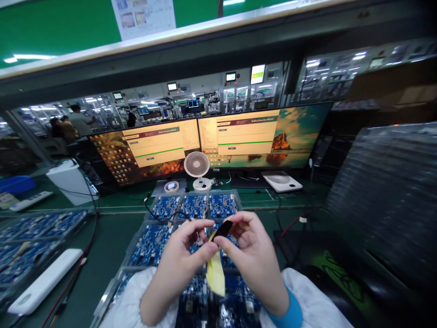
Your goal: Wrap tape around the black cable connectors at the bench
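Observation:
Both hands meet above a tray of blue circuit boards [150,243]. My left hand [186,248] is closed, thumb and forefinger pinching the upper end of a yellow strip [215,275] that looks like paper or tape. The strip's free end hangs down over the boards. Between the thumb and fingers of my right hand [254,250] is a short black strip [223,230], tilted up to the right. It meets the yellow strip at my left fingertips; whether the two are joined I cannot tell. A black cable [160,219] runs over the tray just behind my left hand.
Two monitors [157,148] stand behind the tray, a small white fan [197,165] in front. At left lie another board tray [41,228] and a long white device [46,282]. Bubble wrap [385,182] rises at right, and a roll of tape [171,187] lies behind the tray.

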Tool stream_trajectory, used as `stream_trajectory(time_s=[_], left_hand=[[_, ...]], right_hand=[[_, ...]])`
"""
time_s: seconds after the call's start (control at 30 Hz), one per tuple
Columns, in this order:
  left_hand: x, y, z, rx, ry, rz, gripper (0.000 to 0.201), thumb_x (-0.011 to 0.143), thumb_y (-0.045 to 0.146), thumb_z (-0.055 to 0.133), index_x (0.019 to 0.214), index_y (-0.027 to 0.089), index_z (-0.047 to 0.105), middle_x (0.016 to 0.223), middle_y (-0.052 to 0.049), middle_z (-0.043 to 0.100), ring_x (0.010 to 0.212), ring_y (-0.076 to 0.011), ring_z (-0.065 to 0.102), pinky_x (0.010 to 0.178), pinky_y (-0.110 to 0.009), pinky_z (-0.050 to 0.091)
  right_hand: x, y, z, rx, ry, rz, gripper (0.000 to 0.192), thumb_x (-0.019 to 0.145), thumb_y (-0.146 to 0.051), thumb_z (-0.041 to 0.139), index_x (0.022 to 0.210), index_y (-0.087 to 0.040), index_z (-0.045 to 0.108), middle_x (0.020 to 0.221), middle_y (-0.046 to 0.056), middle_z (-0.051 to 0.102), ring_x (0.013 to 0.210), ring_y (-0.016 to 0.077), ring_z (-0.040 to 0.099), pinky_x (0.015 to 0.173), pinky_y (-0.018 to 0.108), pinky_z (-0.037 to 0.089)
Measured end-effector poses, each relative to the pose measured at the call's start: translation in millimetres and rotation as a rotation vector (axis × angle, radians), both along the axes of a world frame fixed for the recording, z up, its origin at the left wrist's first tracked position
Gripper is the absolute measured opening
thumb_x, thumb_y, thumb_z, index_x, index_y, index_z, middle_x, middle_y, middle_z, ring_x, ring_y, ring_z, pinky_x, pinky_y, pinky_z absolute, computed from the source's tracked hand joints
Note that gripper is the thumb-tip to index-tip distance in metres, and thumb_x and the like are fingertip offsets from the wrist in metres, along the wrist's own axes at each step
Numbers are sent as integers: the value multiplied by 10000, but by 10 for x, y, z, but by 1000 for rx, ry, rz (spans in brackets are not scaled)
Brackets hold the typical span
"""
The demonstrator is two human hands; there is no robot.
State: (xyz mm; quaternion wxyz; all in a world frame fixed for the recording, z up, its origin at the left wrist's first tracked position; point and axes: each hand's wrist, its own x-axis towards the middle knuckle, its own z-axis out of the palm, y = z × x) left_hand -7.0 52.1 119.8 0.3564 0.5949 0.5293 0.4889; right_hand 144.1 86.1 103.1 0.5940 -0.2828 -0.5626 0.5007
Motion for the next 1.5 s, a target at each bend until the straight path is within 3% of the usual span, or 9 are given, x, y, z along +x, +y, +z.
stream_trajectory(time_s=[0.17,0.27,0.63,0.83,1.13,1.23,1.37,1.43,1.5], left_hand=[[-3,-10,14,41,66,48,100,814,285,646,836,209,706,766,-4,551,715,-163,517,659,-277,409],[0,2,21,60,103,70,124,838,281,620,758,202,672,748,-1,559,699,-156,515,637,-265,402],[70,-12,25,-65,-129,35,140,763,256,698,889,197,711,877,-38,702,773,-177,641,664,-257,495],[53,14,26,-27,16,69,109,780,283,681,823,191,723,776,-24,680,669,-161,599,580,-244,453],[46,-10,50,-23,145,52,219,837,330,617,677,181,623,636,16,577,581,-134,490,533,-229,365],[41,-16,50,-30,141,50,232,841,346,614,677,182,609,620,24,555,569,-129,466,518,-226,342],[33,-11,48,-6,139,46,182,832,318,623,712,180,629,659,19,571,603,-133,488,549,-227,362],[34,-4,51,6,160,35,151,825,292,631,724,181,647,685,10,594,630,-140,513,572,-231,377],[36,1,56,4,192,25,141,825,274,636,719,183,659,697,4,611,645,-145,530,580,-233,383]], right_hand=[[4,-3,-29,3,-60,8,188,823,-190,665,939,-274,543,828,-35,604,783,140,619,702,241,507],[5,8,-36,43,-75,-34,141,848,-203,648,937,-266,559,831,-25,598,782,140,608,700,240,497],[-5,26,-40,53,-90,-75,216,771,-150,701,901,-266,574,775,-41,609,720,149,619,663,256,498],[40,26,4,57,-83,-122,175,767,-171,714,877,-256,609,764,-23,636,718,163,639,657,272,517],[46,14,63,25,11,-117,330,754,-151,722,1040,-270,609,747,-28,698,725,151,680,702,261,563],[66,33,50,48,-37,-63,399,773,-156,706,1133,-279,584,855,-3,715,781,161,688,748,295,570],[120,96,49,86,-120,79,773,749,-147,722,1411,-326,366,1416,105,511,1130,230,614,837,358,561],[145,121,59,70,-133,141,807,737,-170,742,1430,-300,350,1370,118,547,1131,240,612,852,372,554],[161,132,71,56,-148,198,704,742,-178,738,1377,-257,444,1090,71,676,983,212,663,853,373,550]])
